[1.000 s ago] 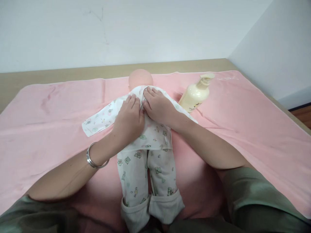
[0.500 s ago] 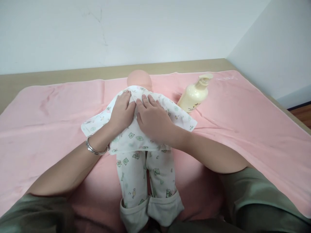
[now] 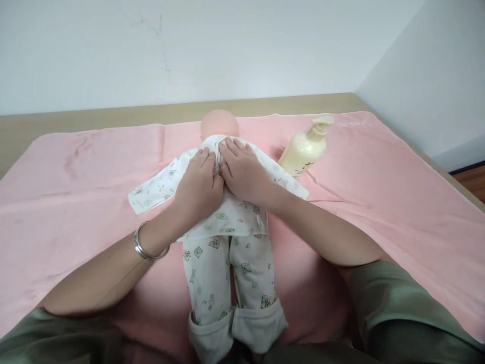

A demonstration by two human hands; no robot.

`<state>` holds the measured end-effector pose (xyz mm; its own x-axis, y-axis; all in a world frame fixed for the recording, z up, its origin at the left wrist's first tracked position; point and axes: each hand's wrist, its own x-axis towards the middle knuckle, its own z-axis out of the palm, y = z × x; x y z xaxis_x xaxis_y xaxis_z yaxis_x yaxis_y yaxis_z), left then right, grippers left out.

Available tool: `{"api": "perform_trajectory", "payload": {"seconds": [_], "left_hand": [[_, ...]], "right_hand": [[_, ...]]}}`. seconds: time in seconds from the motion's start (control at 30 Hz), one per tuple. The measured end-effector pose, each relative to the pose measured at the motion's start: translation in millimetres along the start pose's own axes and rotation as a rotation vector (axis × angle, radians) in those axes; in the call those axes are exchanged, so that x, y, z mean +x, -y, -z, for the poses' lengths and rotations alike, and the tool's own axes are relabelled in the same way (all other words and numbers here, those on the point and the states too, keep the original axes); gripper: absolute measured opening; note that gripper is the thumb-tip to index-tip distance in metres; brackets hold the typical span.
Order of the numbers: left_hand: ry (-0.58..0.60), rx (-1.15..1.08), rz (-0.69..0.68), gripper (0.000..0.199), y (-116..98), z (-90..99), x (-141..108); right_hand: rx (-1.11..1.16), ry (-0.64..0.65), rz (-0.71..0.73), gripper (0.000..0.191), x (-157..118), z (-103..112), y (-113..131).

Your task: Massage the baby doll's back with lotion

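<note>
A baby doll (image 3: 220, 124) lies stretched out with its bald head at the far end and its legs towards me, apparently face down. It wears a white printed top (image 3: 227, 222) and matching trousers (image 3: 250, 270) with turned-up cuffs. My left hand (image 3: 200, 182), a silver bangle (image 3: 141, 247) on its wrist, rests flat on the left part of the doll's upper back. Beside it, my right hand (image 3: 246, 169) lies on the right part, fingers extended towards the neck. The cloth is bunched between the two hands, whose thumbs are close together.
A cream pump bottle (image 3: 305, 149) leans to the right of the doll, close to its sleeve. Under everything is a pink sheet (image 3: 379, 202) on a wooden surface (image 3: 265, 105). White walls (image 3: 242, 50) stand behind and at the right.
Both hands have come closer together over the upper back, the left moving right and the right slightly up. The top's fabric has gathered into folds between them.
</note>
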<state>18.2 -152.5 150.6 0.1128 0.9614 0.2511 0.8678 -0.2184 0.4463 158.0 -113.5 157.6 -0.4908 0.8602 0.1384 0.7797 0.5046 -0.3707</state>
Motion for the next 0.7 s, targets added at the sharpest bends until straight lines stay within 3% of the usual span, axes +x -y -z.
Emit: {"api": "perform_trajectory", "payload": {"seconds": [0.1,0.23,0.37,0.53,0.7], "left_hand": [[-0.041,-0.142,0.073,0.053,9,-2.6,10],[-0.135,-0.318,0.079,0.034,19,-7.1,19],[-0.190,-0.329,0.093,0.025,23,-8.3,21],[-0.191,-0.314,0.073,0.035,25,-10.5,19],[-0.207,-0.289,0.131,0.050,31,-14.9,20]], "right_hand": [[-0.046,0.021,-0.034,0.057,-7,2,11],[-0.104,0.050,-0.037,0.060,-22,1,27],[-0.134,0.040,0.028,0.061,-34,2,35],[0.009,0.058,0.018,0.058,-19,6,19],[0.045,-0.041,-0.065,0.067,2,-3,-1]]}}
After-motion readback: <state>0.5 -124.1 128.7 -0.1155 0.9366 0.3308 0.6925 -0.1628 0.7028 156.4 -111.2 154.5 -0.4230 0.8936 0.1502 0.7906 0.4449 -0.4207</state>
